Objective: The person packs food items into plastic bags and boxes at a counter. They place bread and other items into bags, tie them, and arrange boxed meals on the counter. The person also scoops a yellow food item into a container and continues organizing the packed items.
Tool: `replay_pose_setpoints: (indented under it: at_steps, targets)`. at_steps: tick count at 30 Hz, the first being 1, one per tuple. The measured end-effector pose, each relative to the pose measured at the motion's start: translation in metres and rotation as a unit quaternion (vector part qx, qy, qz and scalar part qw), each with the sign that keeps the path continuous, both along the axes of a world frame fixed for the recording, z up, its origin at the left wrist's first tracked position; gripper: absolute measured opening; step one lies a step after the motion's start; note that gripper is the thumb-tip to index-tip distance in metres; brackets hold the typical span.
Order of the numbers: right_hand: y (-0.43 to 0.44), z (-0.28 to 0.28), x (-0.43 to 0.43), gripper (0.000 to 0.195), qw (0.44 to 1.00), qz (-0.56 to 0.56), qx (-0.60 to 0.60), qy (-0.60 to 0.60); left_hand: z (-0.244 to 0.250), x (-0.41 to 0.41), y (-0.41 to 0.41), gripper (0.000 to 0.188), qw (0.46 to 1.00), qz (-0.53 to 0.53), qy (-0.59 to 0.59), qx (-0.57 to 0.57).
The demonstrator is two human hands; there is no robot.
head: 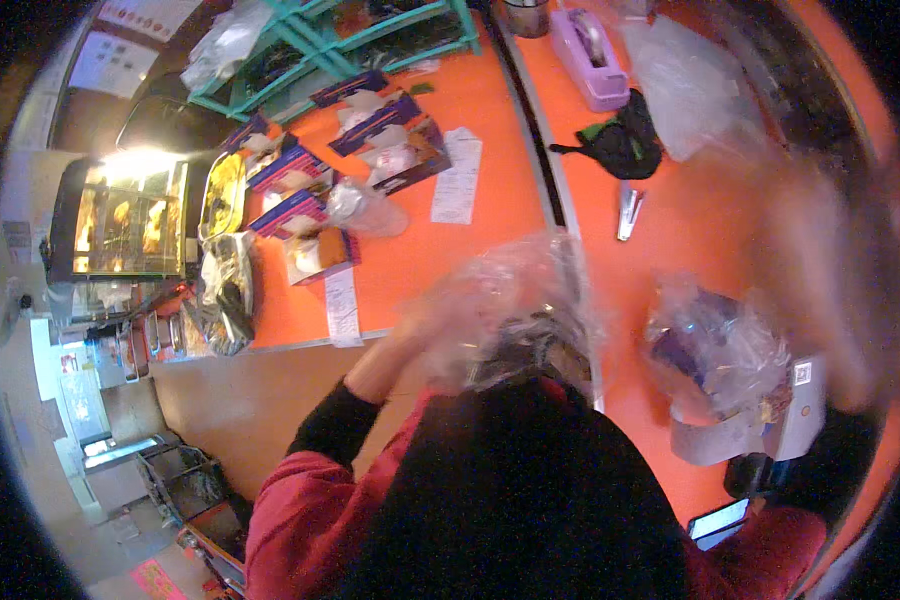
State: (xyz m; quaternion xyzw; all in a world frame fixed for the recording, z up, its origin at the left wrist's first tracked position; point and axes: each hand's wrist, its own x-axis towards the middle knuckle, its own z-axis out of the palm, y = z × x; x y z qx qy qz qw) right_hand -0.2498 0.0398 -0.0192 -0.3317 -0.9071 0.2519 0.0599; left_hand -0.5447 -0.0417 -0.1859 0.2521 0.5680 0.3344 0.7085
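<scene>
A clear plastic bag bunches up before my chest, with something dark showing through its lower part. My left hand grips its left side; the fingers are blurred and partly covered by plastic. Off to the right, my right hand is a strong motion blur over the orange counter, so its grasp is unclear. Below that hand lies a second clear plastic bag with a dark purple item inside. A small stapler and a black cloth-like item are left of the right hand.
Several open purple-and-orange food boxes stand at the back left, near a wrapped cup and paper slips. A lit display case is far left. A pink tape dispenser, white machine and phone sit right.
</scene>
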Motion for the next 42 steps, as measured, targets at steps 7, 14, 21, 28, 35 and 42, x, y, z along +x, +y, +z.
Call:
replay_pose_setpoints:
  at_steps: [7, 14, 21, 28, 35, 42]
  targets:
    - [0.027, -0.259, -0.131, 0.033, 0.999, -0.016, 0.018, 0.036, 0.05, -0.05, -0.039, 0.044, 0.868, 0.171, -0.46, -0.075]
    - [-0.022, -0.229, -0.187, 0.039, 0.905, 0.141, -0.027, -0.4, 0.037, -0.156, -0.113, 0.066, 0.88, 0.1, -0.449, 0.121]
    - [-0.087, -0.258, -0.269, 0.048, 0.987, -0.003, -0.157, -0.037, 0.057, -0.139, -0.123, 0.057, 0.958, 0.047, -0.267, 0.091]
    - [-0.09, -0.132, -0.203, 0.065, 0.931, -0.056, -0.353, 0.075, 0.035, -0.211, -0.071, 0.062, 0.877, -0.132, -0.392, 0.244]
    - [-0.09, -0.087, -0.175, 0.077, 0.968, -0.102, -0.106, 0.204, 0.118, -0.107, -0.016, 0.067, 0.863, -0.308, -0.329, 0.229]
    - [0.023, -0.007, 0.046, 0.031, 0.82, -0.286, 0.494, -0.037, 0.121, -0.043, 0.086, 0.064, 0.783, -0.301, 0.004, 0.545]
